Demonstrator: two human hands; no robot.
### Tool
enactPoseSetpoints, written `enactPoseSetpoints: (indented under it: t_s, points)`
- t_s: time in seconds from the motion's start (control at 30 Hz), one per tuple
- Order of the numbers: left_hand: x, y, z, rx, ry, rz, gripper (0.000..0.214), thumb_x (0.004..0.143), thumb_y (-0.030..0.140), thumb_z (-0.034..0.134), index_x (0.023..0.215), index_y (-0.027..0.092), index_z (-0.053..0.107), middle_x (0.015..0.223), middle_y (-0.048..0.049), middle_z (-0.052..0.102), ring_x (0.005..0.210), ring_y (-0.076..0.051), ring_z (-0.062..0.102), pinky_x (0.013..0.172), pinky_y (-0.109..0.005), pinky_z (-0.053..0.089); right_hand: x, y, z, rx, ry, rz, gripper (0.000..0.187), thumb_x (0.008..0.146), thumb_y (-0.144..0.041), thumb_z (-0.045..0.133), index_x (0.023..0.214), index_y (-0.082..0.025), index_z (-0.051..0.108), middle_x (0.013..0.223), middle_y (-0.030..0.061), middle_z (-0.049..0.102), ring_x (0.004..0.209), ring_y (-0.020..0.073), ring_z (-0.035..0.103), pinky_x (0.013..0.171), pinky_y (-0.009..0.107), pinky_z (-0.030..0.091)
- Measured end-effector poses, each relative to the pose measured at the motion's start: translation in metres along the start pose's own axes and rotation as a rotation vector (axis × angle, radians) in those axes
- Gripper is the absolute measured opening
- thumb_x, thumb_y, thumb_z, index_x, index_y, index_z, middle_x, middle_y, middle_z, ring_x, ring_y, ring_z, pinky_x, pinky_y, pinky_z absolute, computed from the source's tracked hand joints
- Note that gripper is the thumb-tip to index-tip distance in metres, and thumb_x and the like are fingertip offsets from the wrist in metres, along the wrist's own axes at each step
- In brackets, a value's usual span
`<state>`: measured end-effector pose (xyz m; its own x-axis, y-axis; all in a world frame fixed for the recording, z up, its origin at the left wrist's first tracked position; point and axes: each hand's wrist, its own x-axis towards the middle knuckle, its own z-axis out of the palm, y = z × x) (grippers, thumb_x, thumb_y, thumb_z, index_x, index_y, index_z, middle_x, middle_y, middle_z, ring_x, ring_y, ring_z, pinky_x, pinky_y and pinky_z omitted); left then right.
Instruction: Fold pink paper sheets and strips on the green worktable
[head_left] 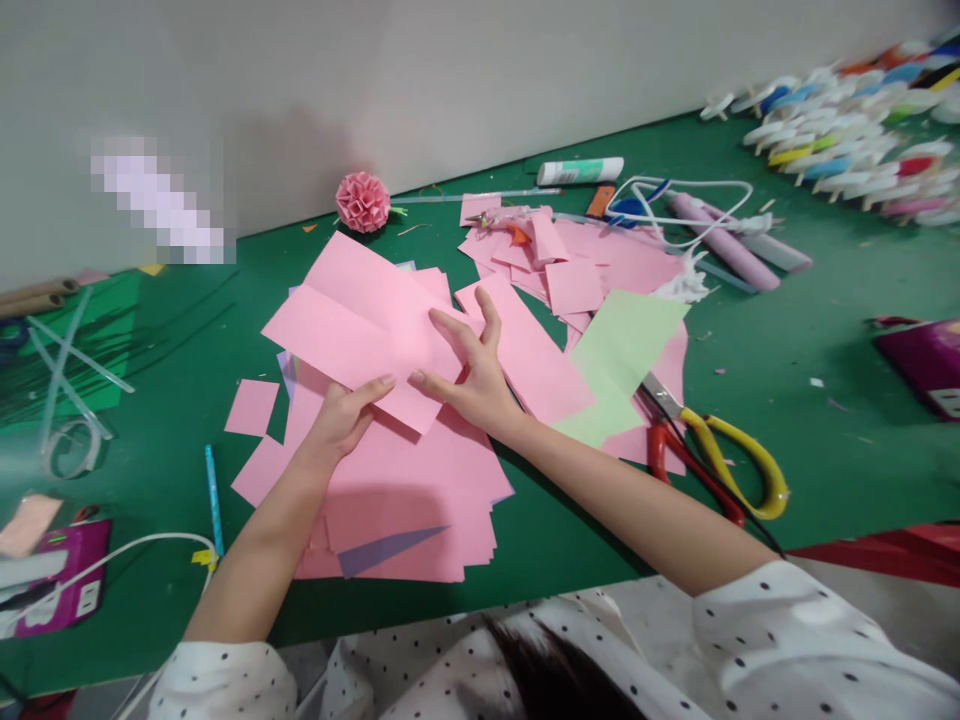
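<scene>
A creased pink paper sheet (341,320) is raised at an angle above a pile of pink paper (420,540). My left hand (346,418) grips its near edge, thumb on top and the other fingers hidden underneath. Over the sheet's right part, my right hand (480,380) has its thumb and fingers spread, with fingertips at the paper's surface. Just right of that hand lies a folded pink paper piece (529,350), partly against a light green sheet (630,350). Small pink squares (253,407) rest left of the pile.
Scissors with red and yellow handles (731,460) lie right of my right forearm. At the back are a pink folded-paper ball (363,202), a glue stick (581,171) and a white cable (679,205). A blue pen (214,500) and a purple pouch (86,580) lie left.
</scene>
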<state>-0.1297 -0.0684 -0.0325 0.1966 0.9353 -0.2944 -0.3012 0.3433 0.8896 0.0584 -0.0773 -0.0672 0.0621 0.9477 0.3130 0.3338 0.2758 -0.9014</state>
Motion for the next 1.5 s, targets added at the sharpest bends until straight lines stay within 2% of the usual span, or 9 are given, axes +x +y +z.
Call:
enactPoseSetpoints:
  t_s: [0.27,0.57,0.77,0.87,1.03,1.2,1.27,1.4,1.5]
  points:
    - [0.006,0.006,-0.003,-0.092,0.049,0.033,0.051,0.062,0.017,0.084,0.111,0.022,0.071,0.100,-0.0076,0.079,0.117,-0.031,0.071,0.106,-0.050,0.057,0.007,-0.002,-0.001,0.173,-0.083,-0.001,0.071,0.086,-0.057,0.075,0.147,-0.027,0.054,0.152,0.0121,0.055,0.146,0.0303,0.048,0.125,0.055,0.036]
    - [0.005,0.011,-0.001,-0.138,0.028,0.026,0.045,0.066,0.020,0.080,0.110,0.023,0.071,0.097,-0.0063,0.078,0.110,-0.031,0.072,0.094,-0.049,0.064,0.005,-0.008,-0.002,0.282,-0.112,0.078,0.043,0.093,-0.051,0.069,0.129,-0.027,0.068,0.134,0.0093,0.069,0.122,0.0260,0.065,0.108,0.047,0.052]
    - [0.010,0.009,-0.005,-0.134,0.055,0.088,0.032,0.067,0.023,0.083,0.097,0.022,0.072,0.095,-0.0060,0.078,0.113,-0.030,0.071,0.096,-0.046,0.063,0.006,-0.008,-0.001,0.169,-0.015,0.027,0.041,0.095,-0.062,0.061,0.114,-0.030,0.078,0.135,0.0105,0.064,0.135,0.0286,0.056,0.113,0.051,0.050]
    - [0.013,0.006,-0.005,-0.151,0.092,0.115,0.035,0.068,0.027,0.087,0.099,0.021,0.072,0.098,-0.0061,0.078,0.114,-0.027,0.070,0.100,-0.041,0.060,0.006,-0.007,0.000,0.218,0.023,0.027,0.042,0.094,-0.063,0.061,0.104,-0.027,0.080,0.138,0.0106,0.063,0.125,0.0275,0.064,0.112,0.049,0.051]
    - [0.013,0.003,-0.001,-0.124,0.026,0.158,0.046,0.073,0.040,0.089,0.109,0.019,0.071,0.112,-0.0086,0.077,0.123,-0.027,0.068,0.110,-0.041,0.054,0.005,-0.014,-0.004,0.365,-0.078,0.095,0.038,0.096,-0.057,0.062,0.100,-0.023,0.080,0.101,0.0071,0.078,0.099,0.0235,0.073,0.093,0.041,0.059]
    - [0.013,0.000,-0.003,-0.110,0.008,0.140,0.055,0.073,0.042,0.090,0.119,0.021,0.068,0.116,-0.0089,0.076,0.129,-0.029,0.064,0.114,-0.043,0.050,0.005,-0.015,-0.004,0.375,-0.145,0.092,0.038,0.092,-0.056,0.067,0.098,-0.020,0.077,0.102,0.0075,0.079,0.096,0.0221,0.072,0.087,0.036,0.057]
    - [0.014,-0.001,-0.004,-0.089,0.029,0.197,0.058,0.075,0.036,0.090,0.125,0.024,0.065,0.124,-0.0078,0.074,0.130,-0.026,0.063,0.115,-0.041,0.049,0.004,-0.012,-0.003,0.394,-0.158,0.087,0.036,0.092,-0.054,0.068,0.101,-0.020,0.074,0.103,0.0073,0.077,0.092,0.0200,0.070,0.081,0.033,0.056]
    - [0.015,-0.001,-0.002,-0.008,0.044,0.279,0.058,0.079,0.032,0.085,0.131,0.028,0.060,0.141,-0.0071,0.065,0.136,-0.026,0.059,0.115,-0.039,0.049,0.003,-0.009,-0.002,0.440,-0.258,0.150,0.036,0.094,-0.052,0.064,0.109,-0.020,0.066,0.069,-0.0034,0.062,0.058,0.0114,0.055,0.056,0.026,0.042]
    - [0.013,-0.001,0.000,0.027,0.032,0.288,0.061,0.079,0.031,0.084,0.134,0.028,0.058,0.147,-0.0087,0.062,0.141,-0.029,0.055,0.114,-0.043,0.049,0.003,-0.013,-0.002,0.455,-0.278,0.187,0.034,0.095,-0.054,0.063,0.095,-0.020,0.063,0.061,-0.0059,0.053,0.054,0.0102,0.049,0.054,0.026,0.037]
